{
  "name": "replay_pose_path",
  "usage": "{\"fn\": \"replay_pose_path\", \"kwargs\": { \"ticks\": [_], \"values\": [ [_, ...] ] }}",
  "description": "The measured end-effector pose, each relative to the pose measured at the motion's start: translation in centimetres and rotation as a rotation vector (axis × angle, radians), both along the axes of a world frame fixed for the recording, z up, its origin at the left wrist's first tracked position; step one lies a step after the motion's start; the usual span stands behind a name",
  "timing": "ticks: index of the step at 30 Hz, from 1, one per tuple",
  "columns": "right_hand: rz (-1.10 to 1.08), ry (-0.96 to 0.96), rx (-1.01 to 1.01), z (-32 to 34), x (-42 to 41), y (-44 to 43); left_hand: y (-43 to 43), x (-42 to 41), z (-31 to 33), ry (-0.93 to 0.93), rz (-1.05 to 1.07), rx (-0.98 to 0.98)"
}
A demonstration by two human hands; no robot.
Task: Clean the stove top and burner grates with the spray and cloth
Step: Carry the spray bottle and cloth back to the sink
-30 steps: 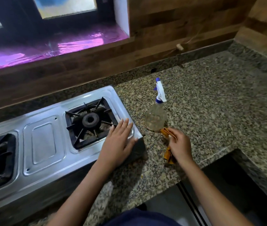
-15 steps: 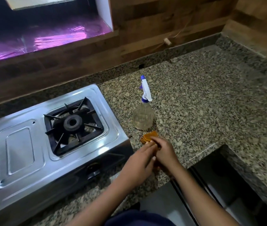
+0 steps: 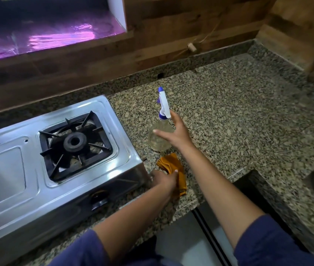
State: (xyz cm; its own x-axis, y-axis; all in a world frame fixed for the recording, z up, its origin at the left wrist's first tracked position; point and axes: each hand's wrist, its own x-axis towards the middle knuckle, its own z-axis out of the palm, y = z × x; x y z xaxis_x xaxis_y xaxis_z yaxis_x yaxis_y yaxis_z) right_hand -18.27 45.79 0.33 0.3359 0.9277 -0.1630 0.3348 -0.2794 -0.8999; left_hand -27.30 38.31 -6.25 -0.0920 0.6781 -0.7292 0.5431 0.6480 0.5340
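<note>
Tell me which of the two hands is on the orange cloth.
The left hand, low beside the stove, grips the orange cloth; the right hand reaches toward the spray bottle.

Speckled granite counter (image 3: pixel 238 116), wood-plank wall (image 3: pixel 190 22) far, window sill (image 3: pixel 43 39) far left glowing purple, grey floor (image 3: pixel 186 244) near.

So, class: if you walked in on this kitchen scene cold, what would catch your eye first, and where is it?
Probably the shiny steel stove on the left, with its black burner grate. Next, the clear spray bottle standing mid-counter, with the open right hand reaching around it. Just below, the left hand holds an orange cloth on the speckled granite counter.
</note>
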Motion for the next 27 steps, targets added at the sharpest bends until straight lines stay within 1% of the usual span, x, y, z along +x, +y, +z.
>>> {"fn": "replay_pose_path", "kwargs": {
  "ticks": [2,5,7,10,12,15,18,20,24,27],
  "values": [
    [-0.006,0.017,0.043,0.3,-0.8,0.2,0.2,0.0,-0.4,-0.025,-0.029,-0.019],
    [-0.018,0.005,0.108,1.3,-1.4,-0.3,-0.1,-0.6,-0.5,-0.192,-0.008,-0.002],
    [-0.062,-0.014,0.131,1.6,-1.4,-1.0,-0.8,-1.1,-0.3,-0.293,-0.018,0.064],
    [-0.122,-0.077,0.167,1.4,-1.3,-2.5,-1.9,-2.2,0.1,-0.379,-0.102,0.183],
    [-0.181,-0.13,0.202,0.9,-1.2,-3.7,-2.5,-2.9,0.4,-0.435,-0.132,0.205],
    [-0.393,-0.124,0.289,0.4,-0.6,-6.1,-2.8,-3.3,0.8,-0.471,-0.216,0.282],
    [-0.627,-0.078,0.419,0.7,1.6,-10.3,-3.6,-2.2,1.2,-0.532,-0.292,0.318],
    [-0.717,-0.086,0.506,1.7,3.6,-13.8,-4.3,-1.1,1.4,-0.575,-0.3,0.318],
    [-0.867,-0.133,0.509,3.2,8.5,-24.0,-7.5,4.0,2.2,-0.709,-0.351,0.253],
    [-1.001,-0.163,0.511,3.0,11.1,-31.6,-10.7,8.3,2.6,-0.734,-0.529,0.282]
  ]
}}
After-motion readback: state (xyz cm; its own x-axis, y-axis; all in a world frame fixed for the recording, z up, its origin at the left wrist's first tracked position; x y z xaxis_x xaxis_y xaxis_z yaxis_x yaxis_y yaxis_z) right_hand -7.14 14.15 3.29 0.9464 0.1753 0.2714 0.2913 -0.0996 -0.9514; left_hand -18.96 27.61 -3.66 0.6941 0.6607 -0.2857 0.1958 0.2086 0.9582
